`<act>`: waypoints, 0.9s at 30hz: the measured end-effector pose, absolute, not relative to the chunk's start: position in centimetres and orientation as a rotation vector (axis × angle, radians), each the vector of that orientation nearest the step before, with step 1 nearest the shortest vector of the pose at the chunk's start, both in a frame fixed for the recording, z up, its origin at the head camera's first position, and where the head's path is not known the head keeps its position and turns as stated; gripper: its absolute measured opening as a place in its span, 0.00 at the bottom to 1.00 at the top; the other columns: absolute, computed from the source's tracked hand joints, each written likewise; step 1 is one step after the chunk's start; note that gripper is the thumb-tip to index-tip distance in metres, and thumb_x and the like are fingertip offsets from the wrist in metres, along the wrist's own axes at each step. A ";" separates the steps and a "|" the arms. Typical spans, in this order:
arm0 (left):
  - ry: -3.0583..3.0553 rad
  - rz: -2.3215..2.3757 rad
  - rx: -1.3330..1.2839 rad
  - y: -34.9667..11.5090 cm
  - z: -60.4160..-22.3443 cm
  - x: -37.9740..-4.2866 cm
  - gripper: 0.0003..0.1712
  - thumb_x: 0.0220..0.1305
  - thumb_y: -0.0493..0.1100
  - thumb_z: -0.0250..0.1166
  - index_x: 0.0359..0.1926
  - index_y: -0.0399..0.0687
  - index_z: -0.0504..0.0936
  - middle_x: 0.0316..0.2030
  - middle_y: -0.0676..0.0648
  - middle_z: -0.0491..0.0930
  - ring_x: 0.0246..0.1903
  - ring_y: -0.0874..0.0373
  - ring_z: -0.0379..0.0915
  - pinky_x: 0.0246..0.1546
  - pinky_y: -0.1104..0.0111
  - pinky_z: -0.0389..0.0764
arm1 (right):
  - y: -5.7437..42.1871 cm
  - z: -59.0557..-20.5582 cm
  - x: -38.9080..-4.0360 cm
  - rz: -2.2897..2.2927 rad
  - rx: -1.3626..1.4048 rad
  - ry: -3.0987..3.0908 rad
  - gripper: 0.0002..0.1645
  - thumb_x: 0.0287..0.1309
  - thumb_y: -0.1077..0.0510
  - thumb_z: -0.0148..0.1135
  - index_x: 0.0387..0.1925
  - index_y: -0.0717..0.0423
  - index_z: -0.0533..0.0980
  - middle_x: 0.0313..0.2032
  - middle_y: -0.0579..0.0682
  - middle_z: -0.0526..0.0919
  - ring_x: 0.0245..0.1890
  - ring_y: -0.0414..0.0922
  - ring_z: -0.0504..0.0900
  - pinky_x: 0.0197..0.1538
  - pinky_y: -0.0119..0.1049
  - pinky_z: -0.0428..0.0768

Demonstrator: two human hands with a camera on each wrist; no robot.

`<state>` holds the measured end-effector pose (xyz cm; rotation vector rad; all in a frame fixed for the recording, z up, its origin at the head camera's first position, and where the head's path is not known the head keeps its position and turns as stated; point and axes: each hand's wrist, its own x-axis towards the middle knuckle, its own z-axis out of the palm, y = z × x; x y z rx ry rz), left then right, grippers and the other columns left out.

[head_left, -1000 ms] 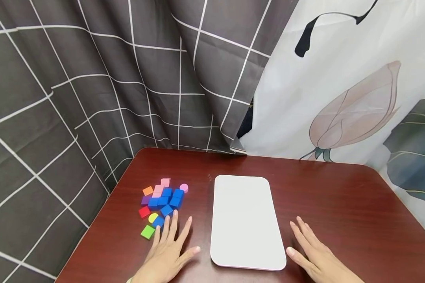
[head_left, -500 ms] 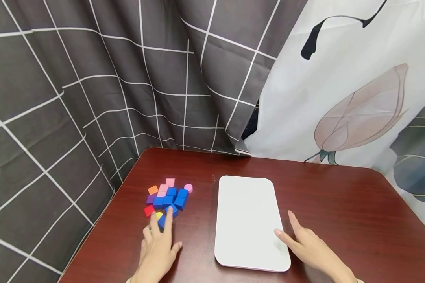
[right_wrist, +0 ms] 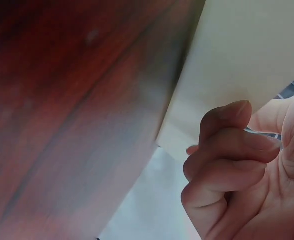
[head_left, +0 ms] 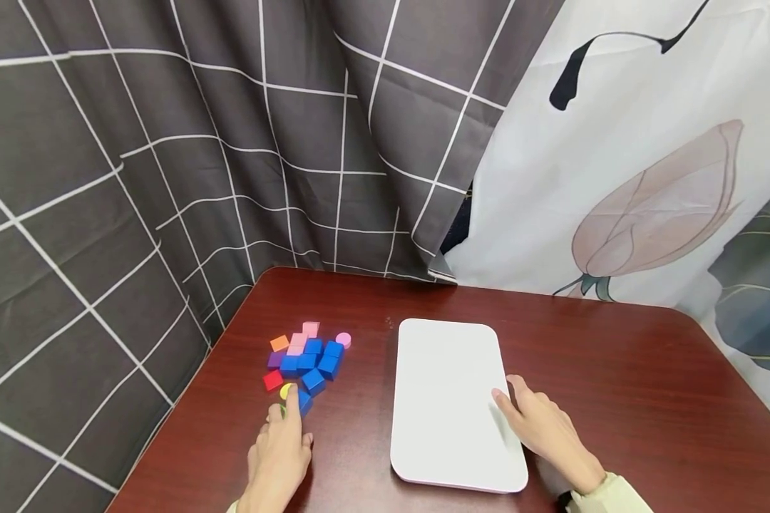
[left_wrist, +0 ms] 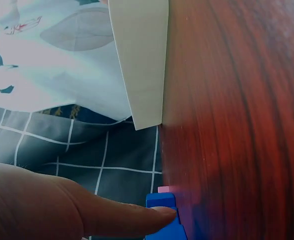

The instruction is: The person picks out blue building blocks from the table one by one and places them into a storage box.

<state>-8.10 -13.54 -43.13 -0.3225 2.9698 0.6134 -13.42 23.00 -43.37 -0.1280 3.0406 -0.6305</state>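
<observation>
In the head view, my left hand point(head_left: 277, 452) is over the near end of the block pile, its index finger stretched beside a yellow round block point(head_left: 286, 390) and a blue block point(head_left: 304, 402). Only a sliver of a green block point(head_left: 283, 410) shows at its fingers; whether they pinch it is hidden. One straight digit point(left_wrist: 132, 216) of that hand crosses the blue blocks point(left_wrist: 160, 200) in the left wrist view. My right hand point(head_left: 547, 431) grips the right edge of a white rectangular tray point(head_left: 458, 406), thumb on top. Its other fingers point(right_wrist: 227, 150) are curled beside the tray's side point(right_wrist: 237, 60).
Several blue blocks point(head_left: 308, 362) lie together with pink blocks point(head_left: 298, 342), a pink round block point(head_left: 343, 340), an orange block point(head_left: 279, 343), a purple block point(head_left: 276, 359) and a red block point(head_left: 273, 380). Curtains point(head_left: 282, 142) hang behind the dark red table point(head_left: 616, 363).
My left hand has drawn its spread fingers together and come over the green block. My right hand has moved left from beside the tray onto its edge. The view has shifted slightly.
</observation>
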 end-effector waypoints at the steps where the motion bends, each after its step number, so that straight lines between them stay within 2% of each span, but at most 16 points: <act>1: 2.976 0.620 -0.320 -13.6 -43.2 -8.1 0.43 0.48 0.42 0.69 0.61 0.39 0.54 0.38 0.31 0.65 0.26 0.44 0.69 0.27 0.46 0.78 | 23.0 -43.4 -13.7 -0.628 -0.128 3.038 0.36 0.61 0.36 0.43 0.56 0.62 0.63 0.28 0.55 0.79 0.27 0.52 0.77 0.25 0.50 0.74; 7: 2.983 0.678 -0.340 -13.9 -43.7 -8.4 0.42 0.47 0.41 0.69 0.60 0.39 0.55 0.37 0.32 0.62 0.26 0.46 0.67 0.24 0.49 0.79 | 22.8 -43.5 -14.7 -0.595 -0.123 3.040 0.30 0.63 0.40 0.43 0.50 0.62 0.66 0.30 0.58 0.78 0.26 0.53 0.76 0.24 0.50 0.72; 11: 2.994 0.662 -0.350 -14.2 -43.9 -8.6 0.40 0.48 0.41 0.68 0.58 0.35 0.58 0.37 0.32 0.62 0.27 0.45 0.67 0.24 0.48 0.78 | 22.9 -43.5 -15.3 -0.553 -0.137 3.021 0.23 0.65 0.43 0.40 0.40 0.61 0.67 0.24 0.56 0.75 0.21 0.50 0.73 0.20 0.47 0.68; 15: 3.021 0.617 -0.328 -14.3 -44.0 -8.8 0.36 0.49 0.42 0.68 0.55 0.31 0.62 0.36 0.33 0.63 0.26 0.46 0.66 0.24 0.49 0.78 | 22.9 -43.7 -15.7 -0.494 -0.161 2.994 0.19 0.66 0.49 0.38 0.37 0.61 0.67 0.21 0.53 0.73 0.18 0.49 0.70 0.19 0.45 0.67; 21: 3.057 0.620 -0.320 -14.4 -43.9 -8.9 0.33 0.52 0.47 0.66 0.54 0.34 0.66 0.36 0.33 0.62 0.26 0.46 0.65 0.23 0.51 0.78 | 22.6 -43.9 -15.8 -0.405 -0.197 3.029 0.15 0.64 0.55 0.36 0.32 0.64 0.64 0.20 0.56 0.74 0.15 0.50 0.70 0.16 0.46 0.67; 27: 3.059 0.668 -0.334 -14.5 -43.9 -9.1 0.28 0.56 0.48 0.63 0.51 0.34 0.67 0.36 0.34 0.61 0.21 0.50 0.65 0.20 0.55 0.78 | 22.1 -44.4 -15.8 -0.296 -0.223 3.094 0.13 0.63 0.58 0.35 0.26 0.62 0.60 0.17 0.57 0.73 0.16 0.53 0.72 0.16 0.49 0.69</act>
